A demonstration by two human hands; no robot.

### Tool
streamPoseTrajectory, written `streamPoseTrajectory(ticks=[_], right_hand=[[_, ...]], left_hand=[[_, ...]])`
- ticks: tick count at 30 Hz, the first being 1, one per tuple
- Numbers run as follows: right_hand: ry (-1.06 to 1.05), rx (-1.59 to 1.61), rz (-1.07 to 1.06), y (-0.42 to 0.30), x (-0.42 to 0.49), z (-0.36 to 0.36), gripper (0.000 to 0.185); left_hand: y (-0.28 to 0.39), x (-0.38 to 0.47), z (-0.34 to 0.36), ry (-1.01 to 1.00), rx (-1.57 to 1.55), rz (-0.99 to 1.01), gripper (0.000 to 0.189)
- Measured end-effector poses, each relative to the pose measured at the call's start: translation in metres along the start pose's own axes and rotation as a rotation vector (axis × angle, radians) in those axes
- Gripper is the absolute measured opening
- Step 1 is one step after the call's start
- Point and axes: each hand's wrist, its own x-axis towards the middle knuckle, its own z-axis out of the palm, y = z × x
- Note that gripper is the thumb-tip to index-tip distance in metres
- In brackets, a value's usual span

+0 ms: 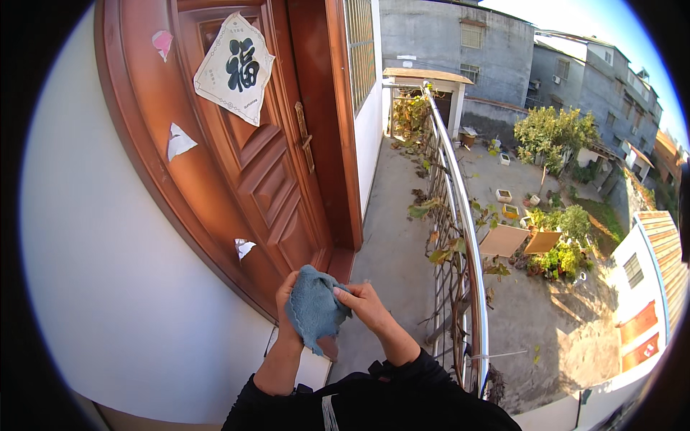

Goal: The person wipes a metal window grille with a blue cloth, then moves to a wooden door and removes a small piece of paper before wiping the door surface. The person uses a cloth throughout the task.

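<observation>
A blue-grey fleecy cloth [318, 307] is bunched up in front of my body, between both hands. My left hand [287, 304] grips its left side, with most of the fingers hidden behind the fabric. From the other side my right hand [367, 308] pinches the cloth's right edge, thumb on top. One corner of the cloth hangs down loose. Ahead and to the left stands a reddish-brown panelled door [275, 199]. A torn, diamond-shaped paper sheet [237, 70] bearing a large dark character is stuck on it.
Torn paper scraps [180, 142] cling to the door's wide frame. A long ornate handle [305, 139] runs down the door. On my right a metal railing [458, 188] with dry vines borders the concrete walkway [393, 199]. Below lies a courtyard [517, 318] with plants.
</observation>
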Motion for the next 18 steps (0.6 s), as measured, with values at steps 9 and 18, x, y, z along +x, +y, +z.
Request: streamPoseTrajectory(ticks=[9,18], right_hand=[[0.129,0.225,-0.343,-0.012,0.015,0.029,0.056],[-0.05,0.309,-0.348,-0.012,0.054,0.049,0.057]], left_hand=[[-0.007,0.005,0.0,0.079,0.209,0.295,0.016],[0.001,0.025,-0.01,0.113,0.765,0.625,0.022]])
